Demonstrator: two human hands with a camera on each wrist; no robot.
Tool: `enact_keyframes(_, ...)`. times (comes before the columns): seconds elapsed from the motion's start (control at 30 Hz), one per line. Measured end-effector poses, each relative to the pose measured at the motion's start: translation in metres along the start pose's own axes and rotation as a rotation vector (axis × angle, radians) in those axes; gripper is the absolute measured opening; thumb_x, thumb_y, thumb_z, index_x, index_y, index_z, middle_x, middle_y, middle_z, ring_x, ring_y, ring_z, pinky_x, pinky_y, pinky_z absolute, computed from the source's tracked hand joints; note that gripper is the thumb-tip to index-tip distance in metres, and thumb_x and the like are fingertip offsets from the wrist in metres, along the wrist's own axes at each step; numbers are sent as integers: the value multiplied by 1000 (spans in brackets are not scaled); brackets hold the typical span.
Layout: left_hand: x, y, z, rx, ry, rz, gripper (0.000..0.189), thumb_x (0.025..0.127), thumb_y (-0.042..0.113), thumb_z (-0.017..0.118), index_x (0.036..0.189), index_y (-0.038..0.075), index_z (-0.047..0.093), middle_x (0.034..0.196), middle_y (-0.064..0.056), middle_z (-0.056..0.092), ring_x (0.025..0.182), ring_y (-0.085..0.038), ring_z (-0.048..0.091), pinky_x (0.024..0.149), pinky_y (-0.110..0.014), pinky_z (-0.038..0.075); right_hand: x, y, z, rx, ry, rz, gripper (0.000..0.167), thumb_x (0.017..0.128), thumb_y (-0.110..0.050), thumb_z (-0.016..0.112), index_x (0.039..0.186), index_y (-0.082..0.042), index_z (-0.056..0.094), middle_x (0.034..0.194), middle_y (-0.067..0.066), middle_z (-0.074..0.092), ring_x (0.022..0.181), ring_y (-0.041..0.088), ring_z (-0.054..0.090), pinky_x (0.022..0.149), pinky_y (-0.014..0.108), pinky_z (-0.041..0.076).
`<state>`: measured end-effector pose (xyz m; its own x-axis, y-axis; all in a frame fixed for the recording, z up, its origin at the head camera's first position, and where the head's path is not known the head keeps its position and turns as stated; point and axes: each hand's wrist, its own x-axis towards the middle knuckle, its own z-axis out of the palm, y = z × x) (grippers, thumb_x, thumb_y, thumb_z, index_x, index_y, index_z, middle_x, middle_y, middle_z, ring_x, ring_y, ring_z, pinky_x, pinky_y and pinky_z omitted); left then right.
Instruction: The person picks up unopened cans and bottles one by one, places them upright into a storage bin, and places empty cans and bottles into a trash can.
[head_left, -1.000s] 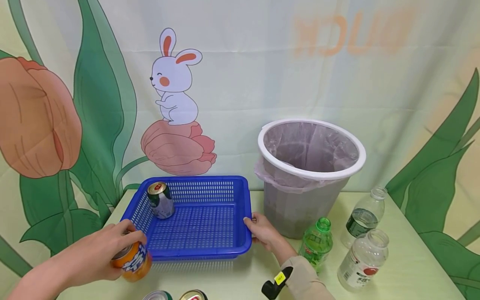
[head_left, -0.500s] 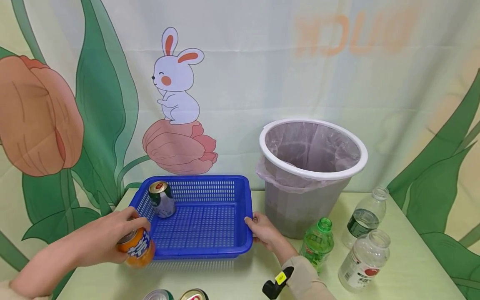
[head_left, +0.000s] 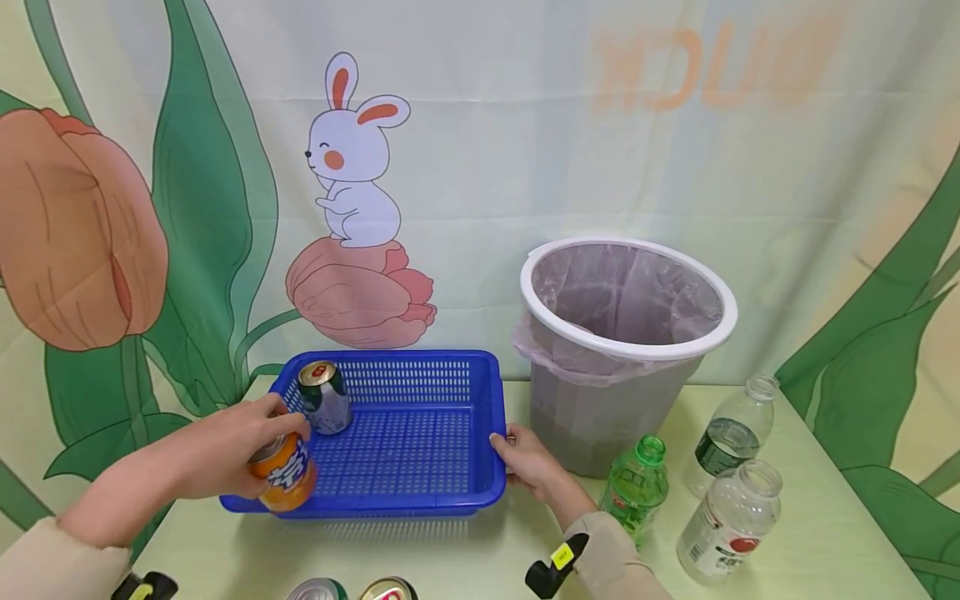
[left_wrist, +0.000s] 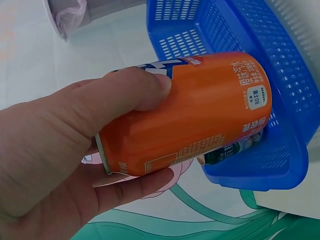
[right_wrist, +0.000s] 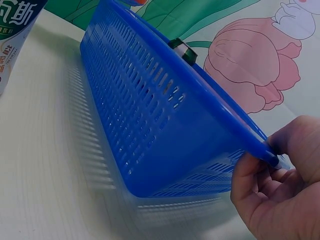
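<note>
My left hand grips an orange soda can from above, thumb on one side and fingers on the other. The can hangs at the front left corner of the blue plastic basket, partly over its rim. On the basket's right rim, my right hand pinches the edge with thumb and curled fingers, plainly seen in the right wrist view. A green and silver can stands upright inside the basket at the back left. In the left wrist view the orange can covers part of the basket's side.
Right of the basket stands a grey bin with a liner. A green bottle and two clear bottles, one taller and one wider, stand at the right. Two can tops, one silver and one gold, show at the front edge.
My left hand has carried the orange can up and to the right, from beside the basket to its front left rim. The right hand keeps its hold on the basket.
</note>
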<state>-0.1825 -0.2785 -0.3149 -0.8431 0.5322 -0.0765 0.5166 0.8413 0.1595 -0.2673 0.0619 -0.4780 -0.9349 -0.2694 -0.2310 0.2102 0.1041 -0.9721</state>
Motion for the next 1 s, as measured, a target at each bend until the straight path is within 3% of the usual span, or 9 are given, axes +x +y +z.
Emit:
enact_keyframes(0.3, 10, -7, 0, 14, 1, 14, 54, 60, 12, 84, 106, 23, 58, 99, -4, 49, 86, -18, 53, 66, -31, 55, 0, 0, -2, 2, -7, -7, 35, 97, -18, 43, 119, 10, 43, 111, 28, 57, 92, 35, 63, 64, 35, 56)
enact_keyframes(0.7, 21, -12, 1, 25, 19, 13, 53, 60, 13, 84, 106, 21, 58, 99, -7, 51, 84, -19, 54, 65, -31, 55, 0, 0, -2, -1, -16, -5, 36, 97, -18, 42, 119, 10, 42, 112, 27, 57, 93, 35, 63, 66, 35, 56)
enact_keyframes(1.0, 31, -18, 3, 42, 6, 6, 55, 61, 12, 84, 108, 18, 58, 100, -9, 50, 84, -19, 53, 65, -30, 55, 0, -1, -2, -5, -11, -12, 35, 97, -18, 43, 118, 10, 43, 108, 25, 59, 85, 27, 65, 64, 34, 56)
